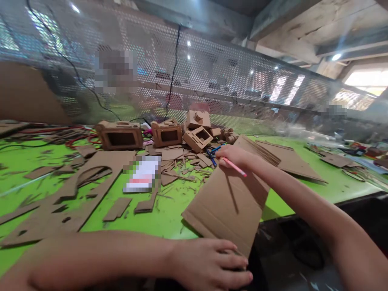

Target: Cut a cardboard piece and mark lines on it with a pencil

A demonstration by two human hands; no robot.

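A flat cardboard sheet (pixel 226 202) lies at a slant in front of me, its near corner reaching past the table's front edge. My left hand (pixel 214 260) is at that near edge, fingers stretched out and somewhat apart; whether the thumb is under the sheet is hidden. Over the sheet's far end, my right hand (pixel 232 157) has a slim pink pencil (pixel 235 166) in its grip, pointing toward the lower right. Blue pens (pixel 211 157) lie just beside its fingertips, and I cannot tell whether they touch.
Cardboard camera-like models (pixel 121 135) stand along the back, before a perforated metal screen (pixel 212 76). Cardboard scraps (pixel 178 155) cover the green table (pixel 169 220). A cut-out cardboard panel (pixel 72 214) and a blurred white item (pixel 144 173) lie left; more cardboard (pixel 291 159) lies right.
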